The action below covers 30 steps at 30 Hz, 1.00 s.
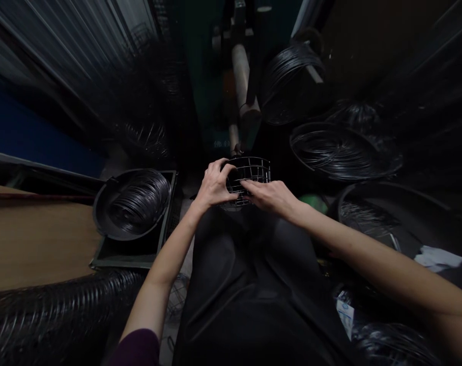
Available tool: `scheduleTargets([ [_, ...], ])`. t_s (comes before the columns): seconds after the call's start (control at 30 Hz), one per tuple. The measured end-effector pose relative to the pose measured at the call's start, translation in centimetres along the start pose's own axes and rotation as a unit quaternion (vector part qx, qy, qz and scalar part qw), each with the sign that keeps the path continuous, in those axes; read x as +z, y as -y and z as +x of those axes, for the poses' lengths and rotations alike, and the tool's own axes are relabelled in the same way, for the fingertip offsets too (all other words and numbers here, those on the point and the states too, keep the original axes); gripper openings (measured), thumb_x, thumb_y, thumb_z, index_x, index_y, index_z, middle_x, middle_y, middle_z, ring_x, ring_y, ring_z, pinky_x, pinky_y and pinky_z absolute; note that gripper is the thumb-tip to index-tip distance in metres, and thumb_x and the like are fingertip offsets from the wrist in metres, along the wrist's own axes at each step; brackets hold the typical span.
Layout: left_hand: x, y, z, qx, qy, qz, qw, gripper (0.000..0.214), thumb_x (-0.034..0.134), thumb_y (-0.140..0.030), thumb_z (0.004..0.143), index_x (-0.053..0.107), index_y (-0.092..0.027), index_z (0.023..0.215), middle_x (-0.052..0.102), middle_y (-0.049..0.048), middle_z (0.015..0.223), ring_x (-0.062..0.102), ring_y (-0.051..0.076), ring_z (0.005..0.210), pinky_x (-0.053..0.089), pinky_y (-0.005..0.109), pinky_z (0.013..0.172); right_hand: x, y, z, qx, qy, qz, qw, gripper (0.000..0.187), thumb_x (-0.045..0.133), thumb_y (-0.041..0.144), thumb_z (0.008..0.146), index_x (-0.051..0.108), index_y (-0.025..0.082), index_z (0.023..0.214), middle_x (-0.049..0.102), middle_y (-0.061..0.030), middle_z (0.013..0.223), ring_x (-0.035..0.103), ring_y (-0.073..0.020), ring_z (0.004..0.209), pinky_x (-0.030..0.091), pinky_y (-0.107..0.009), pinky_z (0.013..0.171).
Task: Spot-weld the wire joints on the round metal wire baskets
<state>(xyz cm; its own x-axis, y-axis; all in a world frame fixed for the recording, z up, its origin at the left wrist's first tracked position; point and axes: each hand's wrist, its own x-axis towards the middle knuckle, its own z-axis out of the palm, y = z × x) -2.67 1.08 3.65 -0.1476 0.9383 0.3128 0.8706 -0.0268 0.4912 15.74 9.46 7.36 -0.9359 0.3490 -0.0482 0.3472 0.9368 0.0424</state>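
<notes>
A small round wire basket (258, 168) of dark metal grid sits in front of me, above my lap. My left hand (215, 184) grips it at the left side, with the thumb low and the fingers curled over the upper rim. My right hand (271, 195) holds it from the right, the fingers laid across the wires and reaching inside. Just beyond the basket is the lower end of a machine's metal arm (241, 76). Whether the basket touches that arm I cannot tell.
To the left, a pan of ring-shaped wires (139, 201) stands on a metal-framed stand (132, 263). Nested wire rings (63, 300) lie at lower left. On the right are a tray of wire rings (330, 152), a large dark basin (417, 203) and hanging wire rings (288, 66).
</notes>
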Motion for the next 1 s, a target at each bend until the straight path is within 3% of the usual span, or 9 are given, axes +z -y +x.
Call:
scheduleTargets([
  [0.13, 0.0, 0.0, 0.4, -0.002, 0.000, -0.001, 1.000, 0.064, 0.083, -0.028, 0.059, 0.056, -0.021, 0.117, 0.049, 0.0148, 0.139, 0.047, 0.037, 0.130, 0.042, 0.054, 0.109, -0.1, -0.7, 0.1, -0.023, 0.013, -0.036, 0.999, 0.047, 0.038, 0.022, 0.099, 0.055, 0.020, 0.143, 0.062, -0.0097, 0.136, 0.072, -0.0221, 0.084, 0.040, -0.028, 0.053],
  [0.5, 0.3, -0.1, 1.7, -0.007, -0.007, -0.001, 1.000, 0.060, 0.082, -0.024, 0.059, 0.054, -0.019, 0.112, 0.050, 0.0167, 0.139, 0.047, 0.037, 0.130, 0.043, 0.053, 0.108, 1.1, -2.2, 1.2, -0.032, -0.042, -0.031, 0.998, 0.043, 0.038, 0.024, 0.098, 0.063, 0.020, 0.134, 0.067, -0.0085, 0.128, 0.070, -0.0194, 0.078, 0.035, -0.028, 0.053],
  [0.6, 0.6, -0.1, 1.2, -0.018, -0.008, -0.018, 1.000, 0.060, 0.082, -0.024, 0.058, 0.053, -0.020, 0.111, 0.049, 0.0161, 0.140, 0.046, 0.036, 0.132, 0.042, 0.054, 0.110, 1.1, -1.9, 0.9, -0.027, -0.026, -0.035, 0.999, 0.044, 0.037, 0.023, 0.099, 0.064, 0.020, 0.133, 0.068, -0.0083, 0.127, 0.070, -0.0196, 0.078, 0.037, -0.028, 0.054],
  [0.8, 0.0, 0.9, 0.4, 0.007, 0.044, -0.087, 0.995, 0.061, 0.084, -0.025, 0.059, 0.052, -0.021, 0.111, 0.051, 0.0161, 0.136, 0.043, 0.036, 0.137, 0.040, 0.053, 0.111, 0.3, -1.2, 0.2, -0.030, 0.021, -0.024, 0.999, 0.044, 0.036, 0.026, 0.101, 0.060, 0.023, 0.138, 0.066, -0.0071, 0.131, 0.070, -0.0205, 0.084, 0.039, -0.028, 0.057],
  [1.0, 0.2, 1.1, 1.4, -0.009, 0.007, -0.102, 0.995, 0.058, 0.087, -0.026, 0.057, 0.051, -0.020, 0.103, 0.051, 0.0162, 0.136, 0.044, 0.037, 0.135, 0.041, 0.054, 0.110, -0.3, -1.6, 0.9, -0.010, 0.029, -0.032, 0.999, 0.043, 0.036, 0.024, 0.102, 0.061, 0.022, 0.137, 0.067, -0.0073, 0.129, 0.070, -0.0214, 0.086, 0.035, -0.028, 0.057],
])
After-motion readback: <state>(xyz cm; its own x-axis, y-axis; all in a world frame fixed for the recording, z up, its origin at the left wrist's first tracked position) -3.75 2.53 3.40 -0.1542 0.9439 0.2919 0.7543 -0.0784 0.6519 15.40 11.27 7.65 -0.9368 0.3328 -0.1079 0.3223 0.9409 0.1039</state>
